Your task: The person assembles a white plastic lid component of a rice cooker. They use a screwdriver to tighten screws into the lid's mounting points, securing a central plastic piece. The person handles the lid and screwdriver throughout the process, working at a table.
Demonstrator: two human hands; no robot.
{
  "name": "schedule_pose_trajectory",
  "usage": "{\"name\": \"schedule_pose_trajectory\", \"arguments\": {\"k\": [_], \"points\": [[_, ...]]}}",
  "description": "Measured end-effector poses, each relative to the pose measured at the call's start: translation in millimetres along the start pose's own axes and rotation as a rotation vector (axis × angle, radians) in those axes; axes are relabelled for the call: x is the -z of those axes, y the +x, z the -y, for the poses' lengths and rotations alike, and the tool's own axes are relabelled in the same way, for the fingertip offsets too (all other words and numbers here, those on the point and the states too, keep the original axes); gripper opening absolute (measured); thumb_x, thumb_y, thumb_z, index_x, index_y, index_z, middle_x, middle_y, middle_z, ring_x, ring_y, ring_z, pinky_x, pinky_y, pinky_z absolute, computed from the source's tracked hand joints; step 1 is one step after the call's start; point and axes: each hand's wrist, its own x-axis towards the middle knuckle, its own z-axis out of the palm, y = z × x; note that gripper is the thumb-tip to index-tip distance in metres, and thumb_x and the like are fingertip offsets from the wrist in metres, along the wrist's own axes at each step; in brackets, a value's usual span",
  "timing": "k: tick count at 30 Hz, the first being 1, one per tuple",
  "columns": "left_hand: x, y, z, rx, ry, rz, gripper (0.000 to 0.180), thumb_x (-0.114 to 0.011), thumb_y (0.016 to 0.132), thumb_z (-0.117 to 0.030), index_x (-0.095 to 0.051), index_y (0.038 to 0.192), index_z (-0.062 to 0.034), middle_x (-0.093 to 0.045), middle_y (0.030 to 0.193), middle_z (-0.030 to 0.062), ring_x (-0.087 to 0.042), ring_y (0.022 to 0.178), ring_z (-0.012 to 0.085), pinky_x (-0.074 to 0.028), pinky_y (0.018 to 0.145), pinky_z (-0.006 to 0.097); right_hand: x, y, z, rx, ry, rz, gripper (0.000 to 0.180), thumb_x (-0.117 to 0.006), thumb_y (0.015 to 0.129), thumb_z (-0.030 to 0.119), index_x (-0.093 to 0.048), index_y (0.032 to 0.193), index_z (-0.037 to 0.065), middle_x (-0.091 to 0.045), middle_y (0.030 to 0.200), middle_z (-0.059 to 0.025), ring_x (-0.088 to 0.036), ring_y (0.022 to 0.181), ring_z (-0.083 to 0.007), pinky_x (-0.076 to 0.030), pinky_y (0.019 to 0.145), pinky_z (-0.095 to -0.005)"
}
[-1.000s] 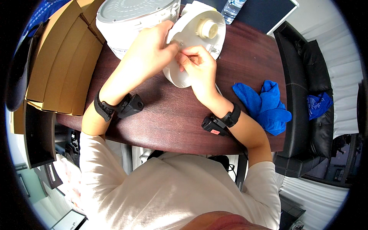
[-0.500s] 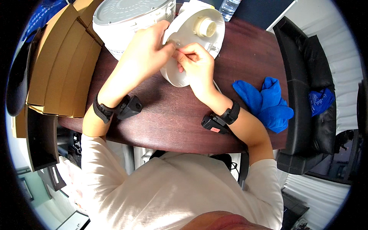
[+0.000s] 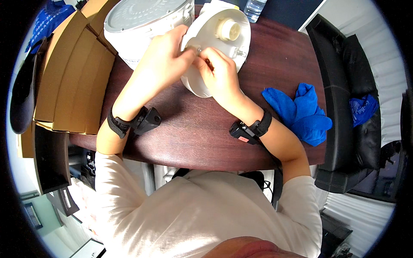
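Hidden at your fingertips, cut at the frame's top

Your left hand and right hand cover a small part on the white round housing; the water bottle and the large white appliance run past the upper edge.

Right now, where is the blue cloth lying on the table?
In the head view, the blue cloth lies crumpled on the dark wooden table at the person's right, just beyond the right forearm and beside the black chair.
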Motion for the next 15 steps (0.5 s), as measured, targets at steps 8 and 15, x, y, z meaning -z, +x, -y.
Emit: {"name": "schedule_pose_trajectory", "arguments": {"k": [8,15], "points": [[0.9,1.2,8.0,0.044,0.043,0.004,0.027,-0.061,0.080,-0.015,-0.056,0.100,0.0028,-0.059,0.067,0.0226,-0.063,0.064,0.0350,-0.049,0.060,0.039,3.0,-2.7,1.4,-0.317,0.297,0.168,0.019,-0.066,0.089,0.013,-0.056,0.079,0.001,-0.054,0.056,-0.0063,-0.051,0.044,-0.0123,-0.038,0.042,-0.0280],[6.9,0.5,-0.1,0.098,0.058,0.098,0.027,-0.060,0.086,-0.011,-0.057,0.110,0.0013,-0.062,0.084,0.0116,-0.059,0.075,0.0142,-0.049,0.067,0.029,21.8,9.4,1.9,-0.573,0.516,0.361,0.016,-0.065,0.091,0.016,-0.067,0.089,0.000,-0.055,0.058,0.0004,-0.047,0.046,-0.0046,-0.035,0.042,-0.0211]]}}
